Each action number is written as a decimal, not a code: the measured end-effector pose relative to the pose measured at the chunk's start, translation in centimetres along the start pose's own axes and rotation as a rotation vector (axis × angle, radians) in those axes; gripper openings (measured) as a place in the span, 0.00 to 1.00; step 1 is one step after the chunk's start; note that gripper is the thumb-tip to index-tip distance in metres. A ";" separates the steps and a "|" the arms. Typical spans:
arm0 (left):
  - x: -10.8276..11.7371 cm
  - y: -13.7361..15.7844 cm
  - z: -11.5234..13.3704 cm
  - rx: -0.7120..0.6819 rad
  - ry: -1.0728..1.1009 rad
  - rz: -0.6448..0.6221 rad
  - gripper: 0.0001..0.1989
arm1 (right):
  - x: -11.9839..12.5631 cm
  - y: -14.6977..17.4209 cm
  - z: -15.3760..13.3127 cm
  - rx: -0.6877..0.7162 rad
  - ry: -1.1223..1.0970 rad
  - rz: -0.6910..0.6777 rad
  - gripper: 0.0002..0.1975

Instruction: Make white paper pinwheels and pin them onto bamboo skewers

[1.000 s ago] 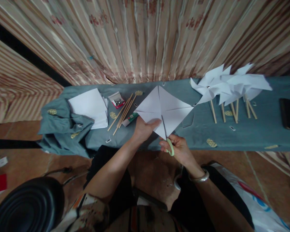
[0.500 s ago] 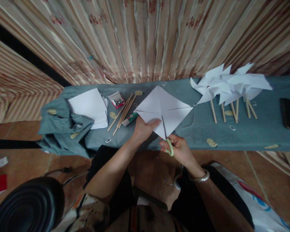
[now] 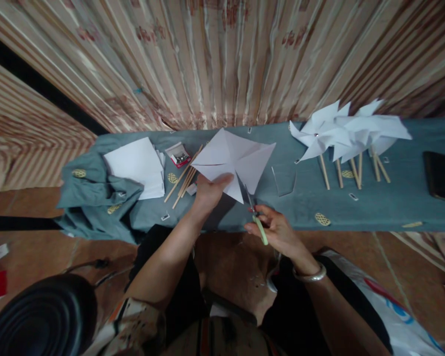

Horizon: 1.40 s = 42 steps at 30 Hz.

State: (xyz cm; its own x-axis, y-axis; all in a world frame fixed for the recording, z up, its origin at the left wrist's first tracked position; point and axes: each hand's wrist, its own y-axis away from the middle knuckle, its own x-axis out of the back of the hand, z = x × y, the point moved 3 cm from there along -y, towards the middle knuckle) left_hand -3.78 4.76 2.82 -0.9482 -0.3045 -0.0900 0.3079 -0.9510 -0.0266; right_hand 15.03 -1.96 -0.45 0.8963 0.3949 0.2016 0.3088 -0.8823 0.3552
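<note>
My left hand (image 3: 209, 192) pinches a white square of paper (image 3: 228, 151) near its lower left edge, thumb on top. The sheet is turned like a diamond, with a cut from the bottom corner toward the middle and another slit at the left. In my right hand (image 3: 276, 228) is a pair of scissors (image 3: 260, 228) with light green handles. Their blades stand just below the paper's right flap, pointing up and away from me. Under the paper, the cloth-covered table is partly hidden.
At the left lie a stack of white paper (image 3: 135, 165), a small box of metal pins (image 3: 178, 155) and several wooden sticks (image 3: 184, 182). To the right are finished paper pinwheels (image 3: 350, 128) on sticks and a dark phone-like slab (image 3: 443, 175). A bent outline (image 3: 285, 192) shows on the tablecloth (image 3: 307, 198).
The paper has moved left and tilted, and its bottom cut has spread apart. The scissors have come out of the cut, their blades now visible in my right hand.
</note>
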 end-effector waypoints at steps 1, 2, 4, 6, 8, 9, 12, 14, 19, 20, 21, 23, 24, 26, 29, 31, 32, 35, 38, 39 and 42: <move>0.3 -0.3 0.1 -0.014 0.012 0.016 0.21 | 0.3 0.1 -0.1 0.004 0.062 0.019 0.24; 0.7 -0.6 0.2 -0.025 0.013 0.029 0.23 | 0.6 0.2 -0.2 0.009 0.129 0.043 0.23; 1.5 -1.0 0.2 -0.041 0.001 0.057 0.25 | 1.3 0.5 -0.6 0.027 0.282 0.104 0.23; 2.2 -1.3 0.1 -0.048 -0.006 0.081 0.26 | 2.4 0.8 -1.0 0.056 0.451 0.208 0.23; 2.5 -1.2 -0.1 -0.028 -0.016 0.081 0.26 | 3.7 1.0 -1.3 0.085 0.621 0.343 0.24; 2.5 -1.0 -0.2 -0.023 -0.027 0.073 0.26 | 4.4 1.1 -1.4 0.090 0.708 0.409 0.24; 2.1 -0.2 -0.5 -0.029 -0.083 0.015 0.24 | 6.2 1.3 -1.5 0.037 0.999 0.559 0.26; 1.7 0.3 -0.9 -0.015 -0.112 -0.020 0.24 | 7.0 1.3 -1.7 -0.009 1.145 0.612 0.26; 1.1 1.0 -1.7 0.047 -0.146 -0.064 0.24 | 7.5 0.9 -2.1 -0.063 1.238 0.613 0.26; 1.1 1.0 -1.9 0.058 -0.151 -0.072 0.23 | 7.5 0.8 -2.1 -0.063 1.242 0.614 0.25; 1.0 1.1 -2.1 0.073 -0.155 -0.079 0.23 | 7.5 0.7 -2.1 -0.058 1.247 0.618 0.26; 0.9 1.3 -2.5 0.098 -0.162 -0.088 0.21 | 7.5 0.6 -1.9 -0.027 1.259 0.639 0.27; 0.8 1.4 -2.7 0.112 -0.162 -0.092 0.21 | 7.6 0.5 -1.8 -0.001 1.264 0.646 0.28; 0.6 1.8 -3.1 0.139 -0.161 -0.106 0.21 | 7.7 0.3 -1.6 0.045 1.270 0.644 0.28; 0.1 2.3 -3.6 0.181 -0.161 -0.130 0.18 | 7.9 0.0 -1.4 0.060 1.256 0.621 0.24; -0.2 2.6 -3.8 0.206 -0.147 -0.145 0.17 | 8.0 0.0 -1.4 0.048 1.250 0.623 0.20; -0.4 2.8 -3.9 0.217 -0.134 -0.146 0.16 | 8.1 0.0 -1.4 0.051 1.246 0.631 0.18; -0.8 3.1 -4.3 0.254 -0.094 -0.162 0.15 | 8.2 0.0 -1.7 0.120 1.204 0.665 0.18; -1.3 3.3 -4.5 0.285 -0.044 -0.257 0.13 | 7.8 0.0 -1.8 0.250 1.110 0.674 0.20; -1.4 3.4 -4.5 0.291 -0.022 -0.299 0.13 | 7.6 -0.1 -1.8 0.290 1.076 0.666 0.20; -1.5 3.6 -4.7 0.316 0.045 -0.376 0.15 | 6.3 -0.6 -1.9 0.400 0.997 0.611 0.22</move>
State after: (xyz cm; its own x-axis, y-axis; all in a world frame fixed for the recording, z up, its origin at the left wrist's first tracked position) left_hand -0.86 2.08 -1.78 -0.9827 0.0590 -0.1754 -0.1004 -0.9662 0.2375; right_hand 19.88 1.52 2.34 0.3479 -0.2418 0.9058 0.1572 -0.9375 -0.3106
